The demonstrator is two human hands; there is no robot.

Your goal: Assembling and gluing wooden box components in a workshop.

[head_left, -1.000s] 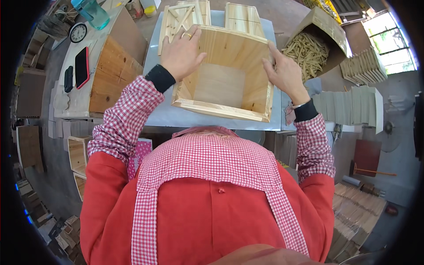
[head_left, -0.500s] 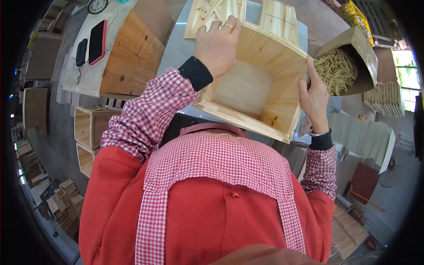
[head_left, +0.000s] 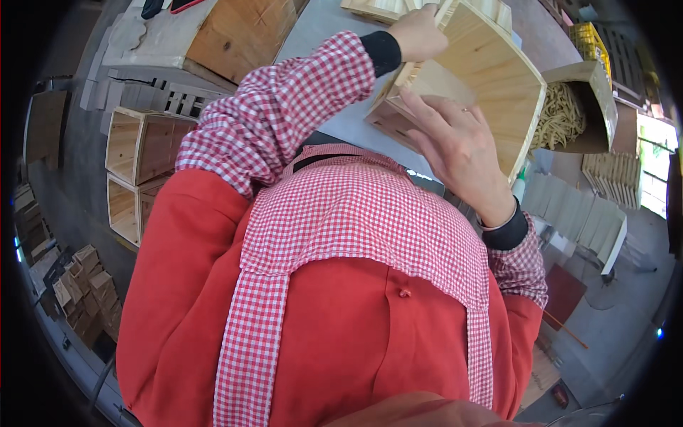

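Note:
An open-topped box of pale wood point(head_left: 505, 78) is tilted at the table's right, its inner wall facing me. My left hand point(head_left: 420, 35) is closed over the box's far-left rim, its fingertips partly hidden. In front of the near side, my right hand point(head_left: 462, 153) has its fingers stretched out and apart, close to the wood or touching it; I cannot tell which. It covers part of the box's near side. More pale wooden pieces point(head_left: 377, 7) lie just beyond the left hand.
The grey tabletop point(head_left: 313, 85) lies under the work. To the right, a cardboard box point(head_left: 601, 107) holds a heap of thin pale strips point(head_left: 558, 117), and a yellow crate point(head_left: 590, 43) stands behind. Stacked wooden boxes point(head_left: 153, 149) and a large wooden crate point(head_left: 242, 39) are at left.
The box has turned and tipped, showing more of one side wall. My right hand has left its right edge and moved leftward across the near side. My left hand has shifted right and away.

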